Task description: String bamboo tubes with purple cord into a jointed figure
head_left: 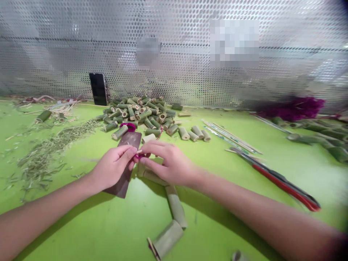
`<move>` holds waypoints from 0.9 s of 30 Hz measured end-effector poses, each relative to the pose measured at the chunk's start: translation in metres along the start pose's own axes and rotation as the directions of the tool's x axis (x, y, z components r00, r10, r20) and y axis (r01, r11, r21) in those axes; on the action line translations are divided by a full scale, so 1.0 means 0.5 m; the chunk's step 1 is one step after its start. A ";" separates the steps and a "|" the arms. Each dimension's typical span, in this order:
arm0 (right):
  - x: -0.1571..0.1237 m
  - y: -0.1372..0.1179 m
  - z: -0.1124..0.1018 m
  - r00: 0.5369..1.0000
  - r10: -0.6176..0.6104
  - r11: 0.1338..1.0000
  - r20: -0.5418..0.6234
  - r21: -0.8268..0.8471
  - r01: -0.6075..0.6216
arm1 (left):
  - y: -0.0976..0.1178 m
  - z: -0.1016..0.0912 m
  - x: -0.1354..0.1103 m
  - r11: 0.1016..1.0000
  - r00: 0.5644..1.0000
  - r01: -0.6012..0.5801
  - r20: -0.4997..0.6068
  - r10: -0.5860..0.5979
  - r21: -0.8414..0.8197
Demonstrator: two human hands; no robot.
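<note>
My left hand [115,166] is closed in a pinch over a brown flat sheet [133,139], thumb against the fingers. My right hand [170,163] meets it from the other side, its fingertips also closed. Between the fingertips show a bit of magenta cord [139,156] and the end of a thin pale stick [139,151]. Under my right hand begins a row of peeled bamboo tubes [176,206] that runs toward me. The nearest tube [168,239] has a short stick [153,250] across its end.
Behind the hands lies a heap of green bamboo pieces [141,112], with a magenta cord coil [129,127] in front. A phone [98,89] leans on the perforated metal wall. Shavings [51,156] spread left; thin sticks [231,136] and a red-handled tool [282,183] lie right.
</note>
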State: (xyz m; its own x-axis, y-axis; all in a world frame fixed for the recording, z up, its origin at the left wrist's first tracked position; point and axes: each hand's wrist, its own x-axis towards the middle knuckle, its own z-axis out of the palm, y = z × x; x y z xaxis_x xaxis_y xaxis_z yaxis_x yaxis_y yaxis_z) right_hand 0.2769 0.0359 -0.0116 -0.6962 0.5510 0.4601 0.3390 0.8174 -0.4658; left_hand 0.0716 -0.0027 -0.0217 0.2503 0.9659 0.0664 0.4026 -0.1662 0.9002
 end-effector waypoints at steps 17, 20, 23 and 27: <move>-0.007 -0.008 0.007 0.959 -0.283 0.909 -0.018 -0.326 0.261 | 0.000 0.018 0.001 0.886 0.973 0.226 0.054 -0.223 -0.404; -0.003 -0.022 0.003 0.979 -0.202 0.950 0.000 -0.243 0.196 | 0.001 0.023 -0.001 0.861 0.971 0.237 0.084 -0.223 -0.449; 0.002 -0.035 0.003 0.996 0.089 0.992 0.009 -0.088 -0.087 | 0.000 0.025 -0.003 0.867 0.971 0.238 0.082 -0.225 -0.439; 0.012 -0.043 0.002 0.918 0.395 0.912 0.013 0.110 -0.394 | -0.002 0.025 -0.004 0.879 0.976 0.214 0.059 -0.209 -0.425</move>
State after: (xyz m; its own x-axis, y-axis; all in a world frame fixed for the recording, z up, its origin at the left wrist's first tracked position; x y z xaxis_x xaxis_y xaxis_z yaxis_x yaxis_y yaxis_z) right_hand 0.2648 0.0214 0.0005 -0.5137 0.8269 0.2286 0.5145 0.5102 -0.6892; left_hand 0.0819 -0.0072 -0.0281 0.2119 0.9659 -0.1490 0.0331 0.1453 0.9888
